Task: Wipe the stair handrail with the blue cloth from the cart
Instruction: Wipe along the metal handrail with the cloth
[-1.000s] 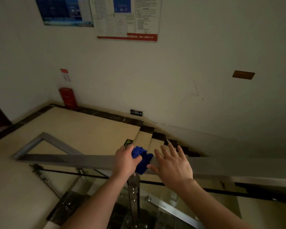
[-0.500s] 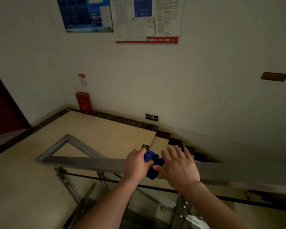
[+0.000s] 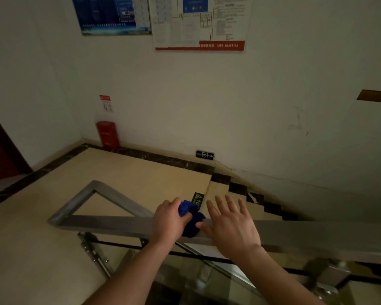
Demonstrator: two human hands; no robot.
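Observation:
A flat grey metal handrail [image 3: 110, 224] runs across the view and bends back at the left corner. My left hand [image 3: 171, 220] grips a bunched blue cloth [image 3: 190, 219] on top of the rail. Right beside it, my right hand [image 3: 231, 225] lies over the rail with fingers spread and straight, its thumb touching the cloth. Part of the cloth is hidden under my left fingers.
Below the rail are glass panels on metal brackets [image 3: 92, 252]. Beyond it lie a beige landing [image 3: 128, 172] and steps [image 3: 246, 194] going down to the right. A red box [image 3: 107, 134] stands by the far wall, with posters [image 3: 198, 23] above.
Both hands with the cloth have slid a short way left along the rail towards the corner. The view has shifted, showing more of the landing and the dark door at left.

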